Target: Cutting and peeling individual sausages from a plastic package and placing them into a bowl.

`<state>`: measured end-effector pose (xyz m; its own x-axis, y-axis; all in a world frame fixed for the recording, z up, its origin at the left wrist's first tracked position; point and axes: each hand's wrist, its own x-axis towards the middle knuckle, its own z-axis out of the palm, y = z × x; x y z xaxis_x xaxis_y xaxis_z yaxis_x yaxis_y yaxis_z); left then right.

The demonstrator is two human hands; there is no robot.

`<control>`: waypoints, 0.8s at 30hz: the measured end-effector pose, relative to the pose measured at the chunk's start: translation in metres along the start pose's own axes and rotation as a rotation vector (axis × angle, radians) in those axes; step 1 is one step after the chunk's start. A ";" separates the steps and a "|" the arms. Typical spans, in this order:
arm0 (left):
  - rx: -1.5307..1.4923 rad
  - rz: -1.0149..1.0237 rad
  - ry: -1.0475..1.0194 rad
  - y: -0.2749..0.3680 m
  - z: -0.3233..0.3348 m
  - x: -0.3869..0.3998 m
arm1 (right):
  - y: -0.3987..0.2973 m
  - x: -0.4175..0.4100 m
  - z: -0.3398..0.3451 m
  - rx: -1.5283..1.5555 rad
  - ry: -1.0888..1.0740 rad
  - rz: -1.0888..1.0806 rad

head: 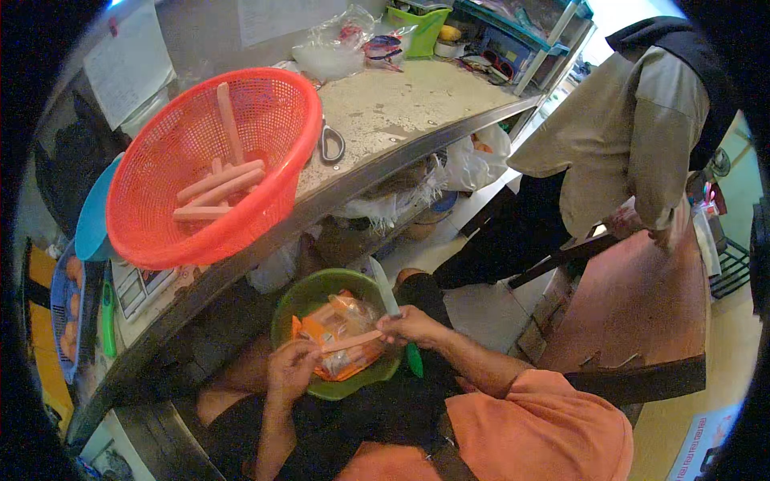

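Between my two hands stretches a long pale-pink sausage (352, 343), level above a green basin (289, 300). My left hand (293, 364) pinches one end of it. The other end is in my right hand (415, 327), which also grips a knife (385, 285) with its blade pointing up and away; its green handle shows below the hand. Inside the basin lies an orange and clear plastic package (343, 318). A red plastic colander (274, 222) on the counter holds several more sausages (225, 183), one leaning upright against its wall.
The worn counter (409, 108) carries scissors (332, 144), plastic bags (337, 48) and a green bin (424, 27). A green-handled tool (108, 312) and a blue egg basket (63, 318) sit at left. Another person (631, 114) stands at right beside a brown wooden surface (643, 300).
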<state>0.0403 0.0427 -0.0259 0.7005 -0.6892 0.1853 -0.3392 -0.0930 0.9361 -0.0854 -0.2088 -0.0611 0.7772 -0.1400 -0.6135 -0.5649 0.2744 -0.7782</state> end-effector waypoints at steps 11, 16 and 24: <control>0.267 0.168 -0.063 0.000 0.003 0.020 | -0.008 -0.010 0.004 -0.008 -0.065 0.017; -0.235 0.031 -0.016 0.015 0.024 0.032 | -0.005 -0.010 0.004 0.057 -0.099 -0.003; -0.811 -0.221 0.214 -0.029 0.072 0.012 | -0.007 -0.004 0.012 -0.157 -0.099 0.013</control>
<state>0.0132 -0.0148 -0.0729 0.8284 -0.5579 -0.0502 0.3143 0.3888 0.8661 -0.0812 -0.1985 -0.0511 0.7887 -0.0408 -0.6134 -0.6054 0.1221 -0.7865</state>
